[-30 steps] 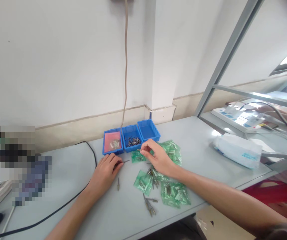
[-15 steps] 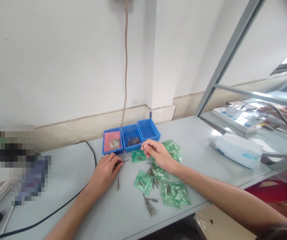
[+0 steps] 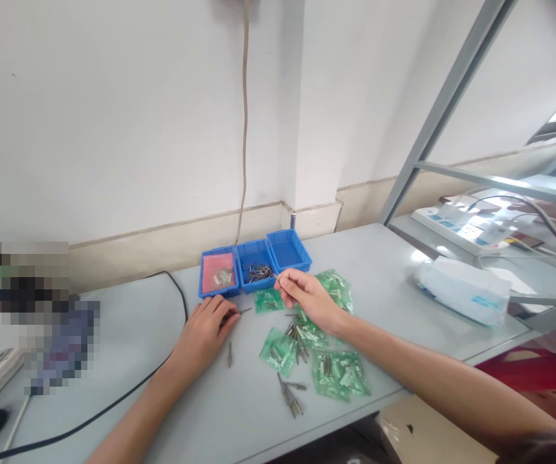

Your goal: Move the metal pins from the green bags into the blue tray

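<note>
My right hand (image 3: pixel 307 296) pinches a thin metal pin, its tip over the near edge of the middle blue bin (image 3: pixel 255 270), which holds several dark pins. My left hand (image 3: pixel 205 332) rests on the grey table, fingers curled on another metal pin (image 3: pixel 243 312) that pokes out to the right. Three blue bins stand in a row: the left bin (image 3: pixel 217 274) has a pink sheet and small parts, the right bin (image 3: pixel 288 251) looks empty. Green plastic bags (image 3: pixel 338 374) of pins lie under and around my right forearm.
Loose pins (image 3: pixel 290 396) lie near the table's front edge and one pin (image 3: pixel 229 354) by my left hand. A black cable (image 3: pixel 113 403) curves across the left. A white pack (image 3: pixel 462 290) lies at the right, beside a metal frame (image 3: pixel 433 122) and a power strip (image 3: pixel 466 229).
My right hand has risen from the green bags and moved its pin toward the middle bin. The left hand has stayed put.
</note>
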The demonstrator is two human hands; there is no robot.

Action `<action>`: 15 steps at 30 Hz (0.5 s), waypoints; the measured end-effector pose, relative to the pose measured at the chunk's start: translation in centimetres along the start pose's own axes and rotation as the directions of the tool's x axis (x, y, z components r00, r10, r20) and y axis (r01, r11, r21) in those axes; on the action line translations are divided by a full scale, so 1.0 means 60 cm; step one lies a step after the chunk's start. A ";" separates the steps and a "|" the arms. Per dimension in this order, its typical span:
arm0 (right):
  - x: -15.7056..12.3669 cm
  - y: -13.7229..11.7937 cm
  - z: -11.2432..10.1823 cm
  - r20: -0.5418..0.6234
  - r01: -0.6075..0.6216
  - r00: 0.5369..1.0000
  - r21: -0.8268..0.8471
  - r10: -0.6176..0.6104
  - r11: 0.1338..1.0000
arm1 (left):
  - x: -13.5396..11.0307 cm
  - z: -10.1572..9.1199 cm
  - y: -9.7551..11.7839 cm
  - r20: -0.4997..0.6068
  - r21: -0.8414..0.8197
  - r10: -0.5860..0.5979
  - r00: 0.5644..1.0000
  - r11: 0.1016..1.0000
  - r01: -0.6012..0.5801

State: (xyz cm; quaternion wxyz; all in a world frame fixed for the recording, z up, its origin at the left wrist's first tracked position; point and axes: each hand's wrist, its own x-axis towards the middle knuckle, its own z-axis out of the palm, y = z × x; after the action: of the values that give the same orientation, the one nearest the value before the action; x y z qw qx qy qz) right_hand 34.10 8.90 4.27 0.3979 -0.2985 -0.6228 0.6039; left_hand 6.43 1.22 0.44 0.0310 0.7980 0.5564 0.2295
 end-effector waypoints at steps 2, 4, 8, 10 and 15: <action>-0.001 -0.003 0.001 -0.014 0.007 1.000 -0.027 -0.007 1.000 | 0.000 0.000 0.000 -0.001 0.000 -0.004 1.000 1.000 0.004; -0.001 -0.004 0.001 -0.025 0.012 1.000 -0.046 -0.013 0.999 | 0.001 0.000 -0.001 0.006 0.000 -0.005 1.000 1.000 0.005; -0.002 -0.005 0.002 -0.039 0.037 0.998 -0.058 -0.040 0.998 | 0.000 0.000 -0.002 0.016 -0.003 0.002 1.000 1.000 -0.002; -0.002 -0.004 0.003 -0.034 0.060 0.997 -0.056 -0.062 0.997 | 0.000 -0.001 -0.002 0.020 -0.002 0.003 1.000 1.000 -0.003; -0.002 0.005 0.002 -0.019 0.079 0.997 -0.067 -0.080 0.995 | 0.001 -0.002 0.000 0.011 -0.007 0.007 1.000 1.000 -0.007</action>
State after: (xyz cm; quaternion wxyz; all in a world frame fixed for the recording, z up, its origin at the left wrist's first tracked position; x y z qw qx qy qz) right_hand 34.05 8.76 3.95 0.4181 -0.2930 -0.6496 0.5633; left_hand 6.40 1.22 0.54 0.0361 0.8011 0.5526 0.2270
